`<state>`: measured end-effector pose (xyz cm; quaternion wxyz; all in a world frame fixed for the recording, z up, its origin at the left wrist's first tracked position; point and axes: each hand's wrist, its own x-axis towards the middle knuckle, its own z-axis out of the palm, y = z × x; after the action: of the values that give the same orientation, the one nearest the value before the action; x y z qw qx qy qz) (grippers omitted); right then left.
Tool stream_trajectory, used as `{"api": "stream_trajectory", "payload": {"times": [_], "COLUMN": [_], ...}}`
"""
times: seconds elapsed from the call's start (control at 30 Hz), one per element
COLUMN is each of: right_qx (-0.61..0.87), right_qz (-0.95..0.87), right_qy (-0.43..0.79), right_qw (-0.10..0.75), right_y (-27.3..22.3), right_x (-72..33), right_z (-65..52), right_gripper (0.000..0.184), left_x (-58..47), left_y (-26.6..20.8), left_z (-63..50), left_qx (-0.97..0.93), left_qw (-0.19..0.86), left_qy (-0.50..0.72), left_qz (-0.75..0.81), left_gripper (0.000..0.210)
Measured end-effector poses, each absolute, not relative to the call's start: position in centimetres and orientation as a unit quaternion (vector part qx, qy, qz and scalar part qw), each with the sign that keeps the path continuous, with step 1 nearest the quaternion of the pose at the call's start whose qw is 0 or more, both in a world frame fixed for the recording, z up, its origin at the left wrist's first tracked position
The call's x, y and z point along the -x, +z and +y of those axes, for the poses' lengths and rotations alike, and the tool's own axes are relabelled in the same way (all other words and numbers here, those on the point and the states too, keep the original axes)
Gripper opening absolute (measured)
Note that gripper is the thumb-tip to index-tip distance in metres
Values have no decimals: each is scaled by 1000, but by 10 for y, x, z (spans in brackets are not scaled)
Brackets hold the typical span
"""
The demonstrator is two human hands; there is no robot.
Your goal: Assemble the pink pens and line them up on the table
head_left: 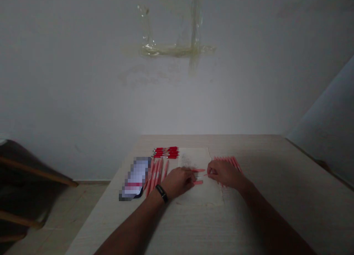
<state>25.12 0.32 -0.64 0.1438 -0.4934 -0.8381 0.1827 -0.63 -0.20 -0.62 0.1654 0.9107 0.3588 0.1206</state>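
Note:
My left hand (179, 182), with a dark band at its wrist, is closed low over a pale sheet (199, 197). From its fingertips juts a short pink pen part (198, 182); a second pink pen piece (198, 170) lies just beyond its knuckles. My right hand (225, 172) faces it a little way off, thumb and finger pinched on a thin, pale pink pen part (205, 175). Several pink pens (156, 175) lie to the left of my left hand. A row of pink pens (228, 161) is partly hidden behind my right hand.
Red pens (166, 152) lie stacked at the sheet's far left corner. A phone (135, 177), its screen blurred, rests near the left edge of the wooden table (193, 225). Behind stands a wall (221, 100) with old tape (171, 51); dark furniture (24, 181) is at left.

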Motion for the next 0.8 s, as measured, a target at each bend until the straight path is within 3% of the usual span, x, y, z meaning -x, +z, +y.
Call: {"api": "stream_trajectory", "payload": {"times": [0.8], "right_qx": [486], "right_qz": [-838], "right_qy": [190], "right_qw": [162], "right_y": [-8], "right_x": [-246], "right_z": [2], "right_gripper": [6], "left_x": [5], "left_y": [1], "left_z": [-4], "left_qx": [-910], "left_qw": [166], "left_qy": [149], "left_qz": [350], "left_gripper": [11]}}
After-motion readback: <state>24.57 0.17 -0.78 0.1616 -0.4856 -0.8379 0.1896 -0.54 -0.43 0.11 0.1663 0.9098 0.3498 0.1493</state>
